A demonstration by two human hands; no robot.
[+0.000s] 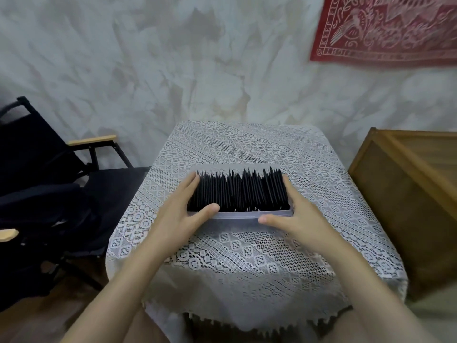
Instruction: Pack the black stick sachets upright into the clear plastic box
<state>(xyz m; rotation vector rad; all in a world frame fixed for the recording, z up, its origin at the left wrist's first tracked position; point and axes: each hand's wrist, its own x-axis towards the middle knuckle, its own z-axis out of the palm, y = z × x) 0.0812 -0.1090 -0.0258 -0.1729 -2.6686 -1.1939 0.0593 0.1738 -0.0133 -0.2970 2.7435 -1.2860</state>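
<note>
A clear plastic box (238, 215) sits in the middle of a small table covered with a white lace cloth (237, 256). Several black stick sachets (238, 190) stand upright in it, packed side by side from end to end. My left hand (184, 209) lies against the box's left end, thumb on its front rim. My right hand (294, 214) lies against the right end, thumb along the front wall. Both hands grip the box between them.
A black folding chair (49, 184) with wooden armrests stands to the left of the table. A wooden crate (408, 194) stands to the right. A pale wall with a red patterned cloth (388, 28) is behind.
</note>
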